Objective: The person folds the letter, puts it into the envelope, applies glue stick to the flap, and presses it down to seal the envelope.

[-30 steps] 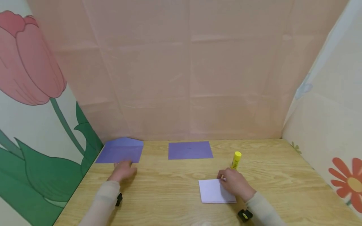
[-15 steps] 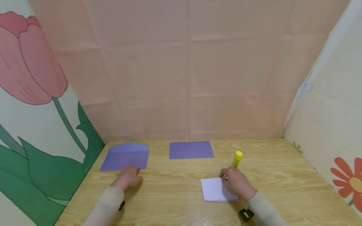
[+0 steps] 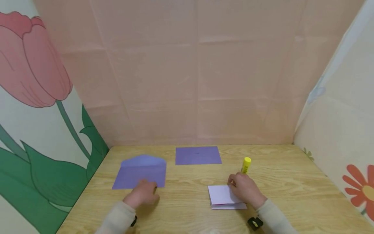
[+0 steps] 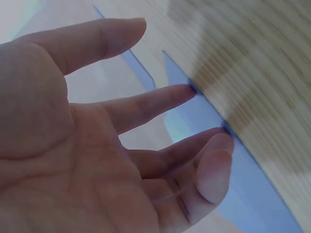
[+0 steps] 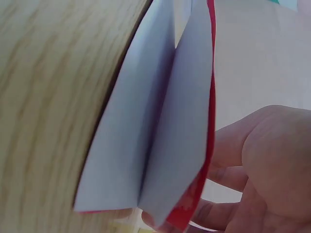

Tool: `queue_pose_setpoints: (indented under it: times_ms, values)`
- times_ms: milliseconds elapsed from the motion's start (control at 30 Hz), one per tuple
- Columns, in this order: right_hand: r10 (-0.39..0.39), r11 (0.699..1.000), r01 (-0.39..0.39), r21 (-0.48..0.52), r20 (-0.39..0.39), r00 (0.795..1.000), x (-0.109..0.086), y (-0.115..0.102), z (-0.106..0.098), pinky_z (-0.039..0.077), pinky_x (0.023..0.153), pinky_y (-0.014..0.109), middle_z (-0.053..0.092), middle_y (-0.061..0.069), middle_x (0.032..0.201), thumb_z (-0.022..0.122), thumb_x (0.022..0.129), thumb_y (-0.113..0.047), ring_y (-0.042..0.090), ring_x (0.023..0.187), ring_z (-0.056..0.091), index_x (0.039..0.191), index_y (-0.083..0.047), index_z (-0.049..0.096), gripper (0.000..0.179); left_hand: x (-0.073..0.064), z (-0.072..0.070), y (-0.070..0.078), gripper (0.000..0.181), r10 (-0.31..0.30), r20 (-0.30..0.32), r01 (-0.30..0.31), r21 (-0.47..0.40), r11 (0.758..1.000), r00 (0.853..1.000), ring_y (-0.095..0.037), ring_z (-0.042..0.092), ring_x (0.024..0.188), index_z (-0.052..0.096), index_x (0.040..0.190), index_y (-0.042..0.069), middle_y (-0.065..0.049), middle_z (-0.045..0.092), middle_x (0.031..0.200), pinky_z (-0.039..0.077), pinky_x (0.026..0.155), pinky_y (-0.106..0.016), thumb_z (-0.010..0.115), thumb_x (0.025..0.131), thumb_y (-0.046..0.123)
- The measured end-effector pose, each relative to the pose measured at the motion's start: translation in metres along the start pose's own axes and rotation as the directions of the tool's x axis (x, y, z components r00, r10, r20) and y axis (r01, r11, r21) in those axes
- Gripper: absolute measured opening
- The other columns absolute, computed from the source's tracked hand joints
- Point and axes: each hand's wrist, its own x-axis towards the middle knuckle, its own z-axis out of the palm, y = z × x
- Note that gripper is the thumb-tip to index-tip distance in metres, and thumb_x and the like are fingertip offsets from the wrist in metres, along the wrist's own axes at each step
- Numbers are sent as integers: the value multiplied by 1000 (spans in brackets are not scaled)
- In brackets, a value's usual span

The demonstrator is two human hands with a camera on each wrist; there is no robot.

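A purple envelope [image 3: 128, 177] lies on the table at the left, its lighter flap [image 3: 143, 160] spread open toward the back. Fingertips of my left hand [image 3: 143, 192] press on its near edge; in the left wrist view the index and middle fingers reach onto the envelope [image 4: 248, 179] while the thumb stays apart. At the right, my right hand [image 3: 247, 190] pinches the far right part of a folded white card [image 3: 220, 195]. Its top layer is lifted a little. Seen from the right wrist, the card [image 5: 182, 121] gapes at the fold and shows red along its outer side.
Farther back in the middle lies another purple envelope or sheet [image 3: 198, 156]. A yellow glue stick [image 3: 246, 164] stands just behind my right hand. The wooden table [image 3: 178, 211] meets a plain pinkish sheet [image 3: 187, 81] at the back and flower-patterned side panels.
My left hand has slid the open envelope toward me and to the right. The card's top layer has risen at its near edge while my right hand stays almost in place.
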Motion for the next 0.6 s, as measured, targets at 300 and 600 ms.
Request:
queue_pose_setpoints:
  times_ms: [300, 600]
  values:
    - [-34, 999, 34, 5, -19, 999, 1, -5, 0, 53, 69, 39, 60, 2, 82, 70, 81, -4, 15, 75, 56, 89, -10, 72, 10, -13, 20, 36, 35, 182, 0, -179, 193, 965, 983, -34, 54, 95, 66, 100, 4, -11, 62, 92, 46, 85, -49, 75, 82, 33]
    - [-6, 999, 5, 50, 24, 1000, 1, -15, -3, 54, 72, 38, 61, 3, 86, 72, 81, -4, 15, 78, 58, 91, -10, 72, 11, -16, 34, 67, 37, 291, 29, -291, 191, 938, 956, -19, 46, 87, 70, 103, 8, 0, 53, 86, 43, 76, -33, 76, 80, 37]
